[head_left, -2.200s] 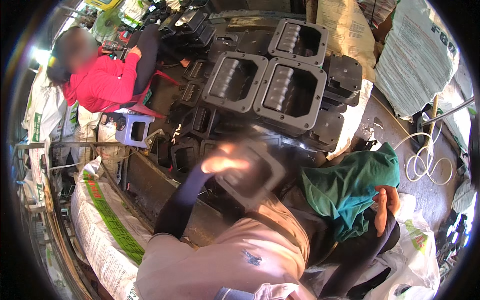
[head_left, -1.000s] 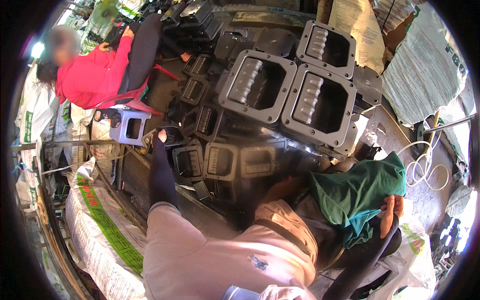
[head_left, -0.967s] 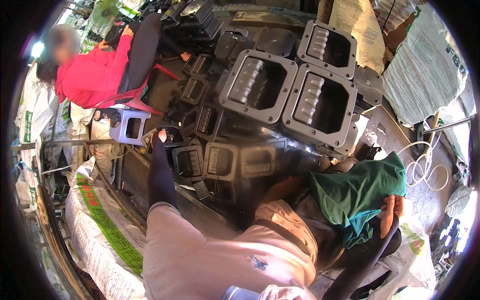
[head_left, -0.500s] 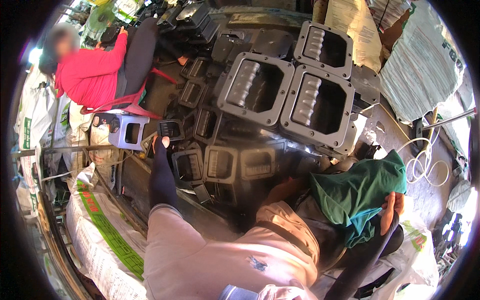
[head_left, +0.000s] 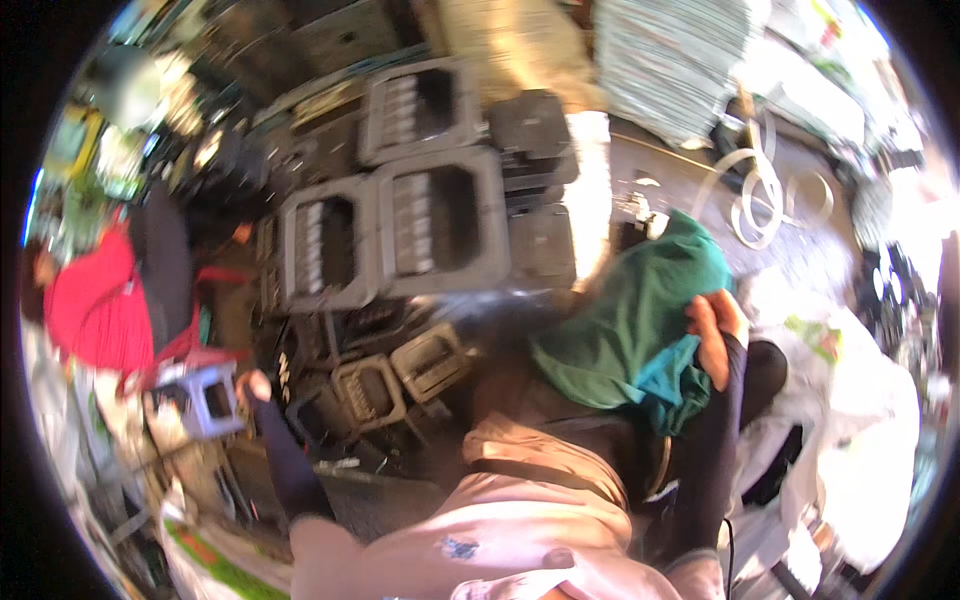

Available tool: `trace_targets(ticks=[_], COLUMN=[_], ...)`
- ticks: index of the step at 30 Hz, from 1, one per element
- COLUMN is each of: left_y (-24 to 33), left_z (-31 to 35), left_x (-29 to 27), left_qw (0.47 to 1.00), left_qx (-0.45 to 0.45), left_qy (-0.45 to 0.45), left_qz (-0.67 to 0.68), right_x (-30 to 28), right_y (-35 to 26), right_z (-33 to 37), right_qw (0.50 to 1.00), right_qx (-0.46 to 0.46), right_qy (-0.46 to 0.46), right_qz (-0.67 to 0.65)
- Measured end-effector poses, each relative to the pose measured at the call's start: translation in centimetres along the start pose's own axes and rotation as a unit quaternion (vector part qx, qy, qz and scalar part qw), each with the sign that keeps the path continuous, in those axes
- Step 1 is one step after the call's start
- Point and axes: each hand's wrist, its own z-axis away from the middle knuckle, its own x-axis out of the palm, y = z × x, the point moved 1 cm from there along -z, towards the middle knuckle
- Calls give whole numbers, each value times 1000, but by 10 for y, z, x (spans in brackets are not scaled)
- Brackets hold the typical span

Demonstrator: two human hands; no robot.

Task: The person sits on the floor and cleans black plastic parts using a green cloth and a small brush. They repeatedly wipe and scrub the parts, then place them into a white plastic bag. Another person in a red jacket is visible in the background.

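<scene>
My left hand [head_left: 257,385] is stretched out at the left, beside a lavender plastic stool [head_left: 208,400] and the dark frames. Its fingers are blurred and partly hidden, so what it touches is unclear. Over my right thigh lies a green cloth [head_left: 630,320] with a teal patch [head_left: 665,375] at its lower edge. My right hand [head_left: 715,335] is closed at the cloth's right side, its fingers curled. Whatever they may hold does not show. In front of me are stacked dark grey frames with ribbed inner bars [head_left: 440,222], and smaller frames [head_left: 368,392] lie nearer.
A person in a red top [head_left: 95,305] sits at the far left on a red chair. Large woven sacks [head_left: 675,65] stand at the back. A coil of white tubing [head_left: 755,205] lies on the floor to the right, with white sacks [head_left: 850,410] beside my right leg.
The view has turned right, so the stacked frames and the seated person appear farther left. My left hand, earlier at a small black frame, now appears close to the stool. My right hand remains by the cloth.
</scene>
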Motion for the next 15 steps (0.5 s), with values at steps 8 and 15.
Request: trace_targets(ticks=[8, 15], left_y=[129, 250], left_z=[136, 394], left_x=[-85, -104], left_qw=[903, 610], left_qx=[167, 529], left_qy=[275, 225], left_qz=[285, 546], right_x=[-35, -44], right_y=[21, 35], right_z=[14, 14], right_qw=[997, 982], right_qx=[52, 124], right_qy=[50, 129], right_qz=[-22, -57])
